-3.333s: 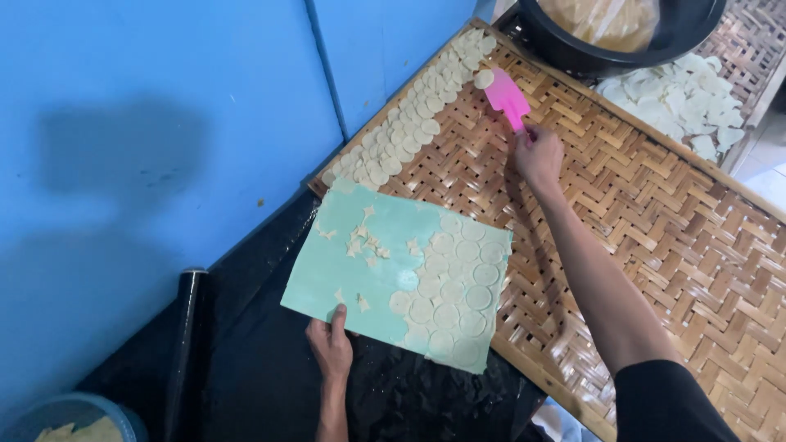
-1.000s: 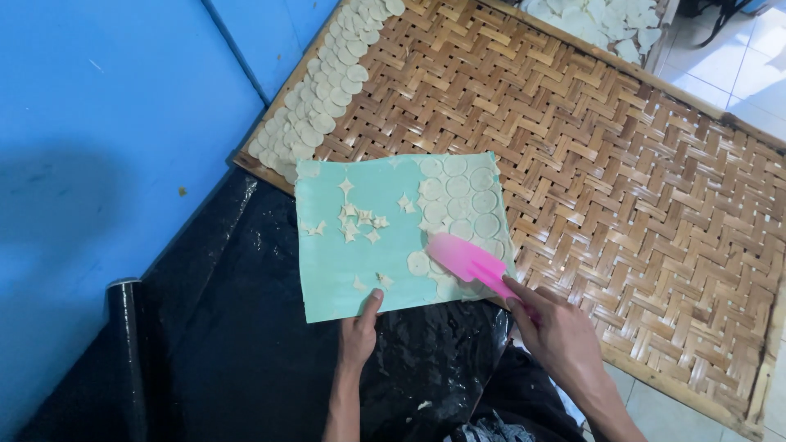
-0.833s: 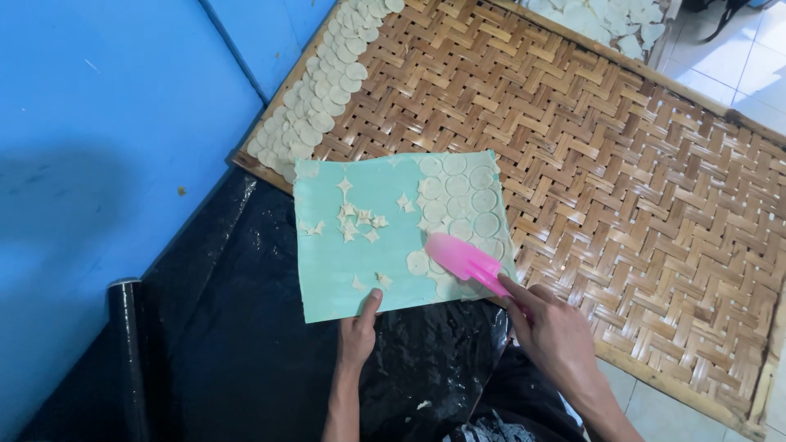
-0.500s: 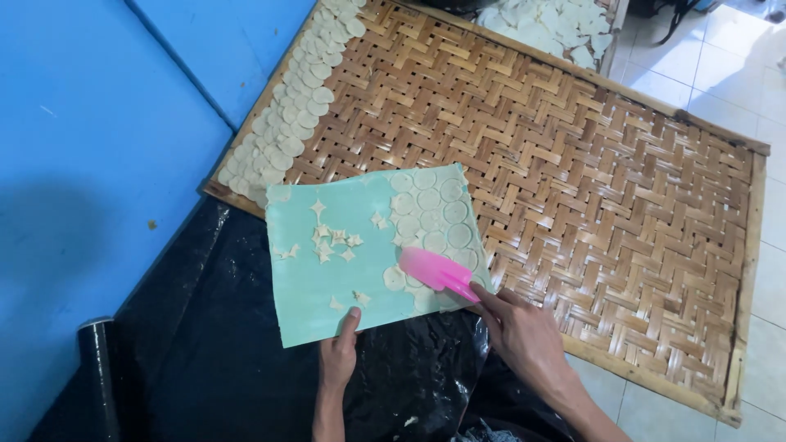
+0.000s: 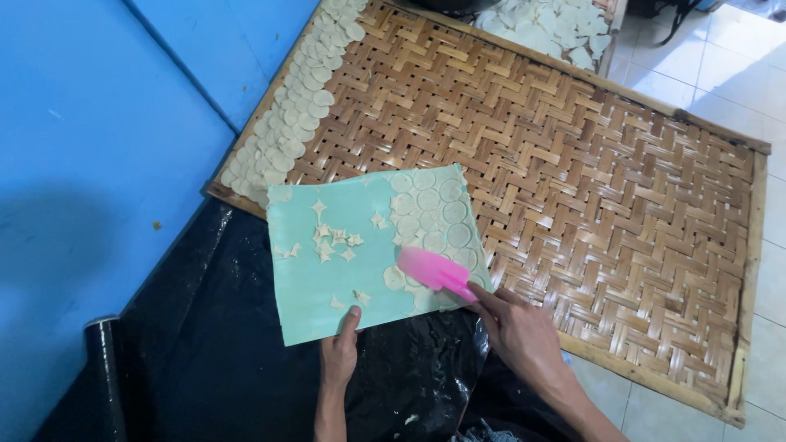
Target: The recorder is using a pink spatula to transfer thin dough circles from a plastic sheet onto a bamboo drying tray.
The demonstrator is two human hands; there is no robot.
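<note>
Right hand (image 5: 524, 331) is gripping the pink spatula (image 5: 434, 270), blade working under dough discs (image 5: 430, 209) on the green sheet (image 5: 311, 286), frame centre. Left hand (image 5: 340, 360) is pinning the sheet's lower edge, thumb on top. Judgement: keep the blade flat and the sheet pinned so the discs lift untorn.
</note>
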